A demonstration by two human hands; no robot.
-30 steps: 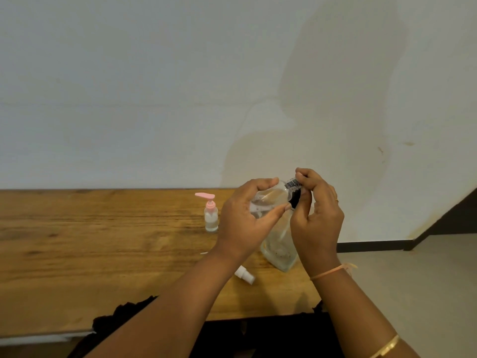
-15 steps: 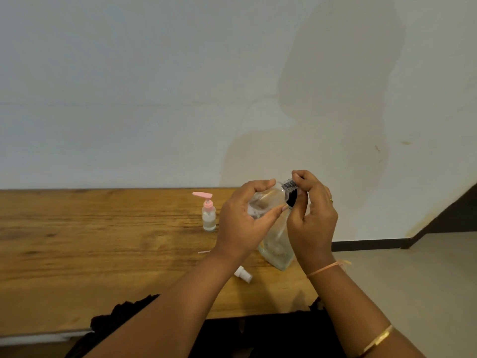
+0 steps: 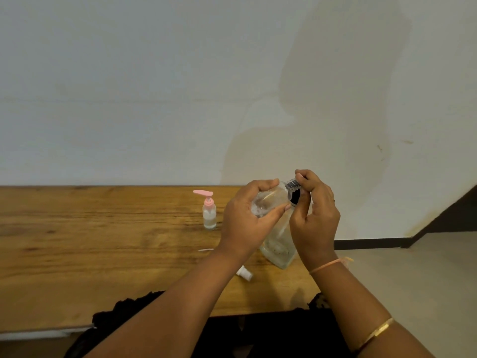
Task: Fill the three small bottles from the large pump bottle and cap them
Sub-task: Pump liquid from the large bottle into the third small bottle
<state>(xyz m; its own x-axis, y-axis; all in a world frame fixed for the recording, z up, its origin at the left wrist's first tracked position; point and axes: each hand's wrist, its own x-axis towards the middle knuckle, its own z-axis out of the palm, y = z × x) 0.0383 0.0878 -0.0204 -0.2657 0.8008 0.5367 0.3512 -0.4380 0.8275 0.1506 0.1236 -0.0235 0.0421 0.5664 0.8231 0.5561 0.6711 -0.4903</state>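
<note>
Holding a small clear bottle [image 3: 271, 200] above the table [image 3: 103, 241], your left hand [image 3: 247, 215] curls round its body, thumb on top and fingers beneath, so most of the body is covered. The bottle lies almost on its side, with the mouth toward your right hand [image 3: 317, 215]. That hand pinches a black ribbed cap [image 3: 294, 188] at the mouth, between the thumb and the first fingers. Whether the cap sits on the thread or only touches it, I cannot tell, because the fingers hide the joint. Something pale shows inside the bottle, but how full it is cannot be read.

Behind and below both hands, the big bottle [image 3: 280, 249] stands on the table near its right end. Only its lower part shows; your hands hide the top. To the left, apart from the hands, a pump bottle [image 3: 209, 213] with a pink head stands upright. A white piece [image 3: 244, 273] lies on the table just beside your left forearm, half covered by it; what it is I cannot say. A thin white line [image 3: 206, 250] lies on the wood further back, too small to name. Dark cloth [image 3: 124, 313] is cut off at the bottom edge.
</note>
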